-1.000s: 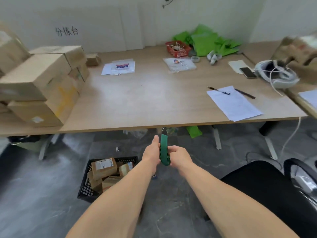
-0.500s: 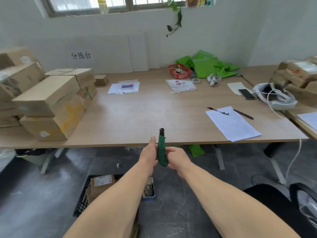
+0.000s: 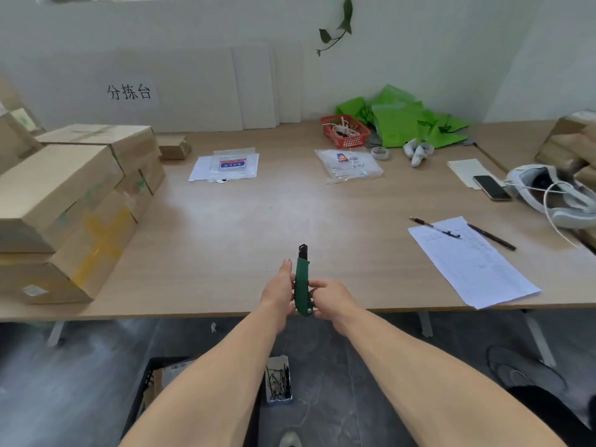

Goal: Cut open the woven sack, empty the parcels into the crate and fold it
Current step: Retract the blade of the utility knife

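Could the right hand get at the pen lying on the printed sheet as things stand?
Probably not at once: the right hand shares the green utility knife with the left hand. Otherwise the pen lies uncovered, with bare table between.

Open tabletop [image 3: 258, 227] ahead (broad, bare middle); stacked boxes [image 3: 64, 201] block the left, paper sheet [image 3: 471, 262] right.

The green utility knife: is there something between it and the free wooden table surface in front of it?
Nothing visible. Both hands, left and right, hold the green utility knife above the table's near edge; the wood just beyond it is bare.
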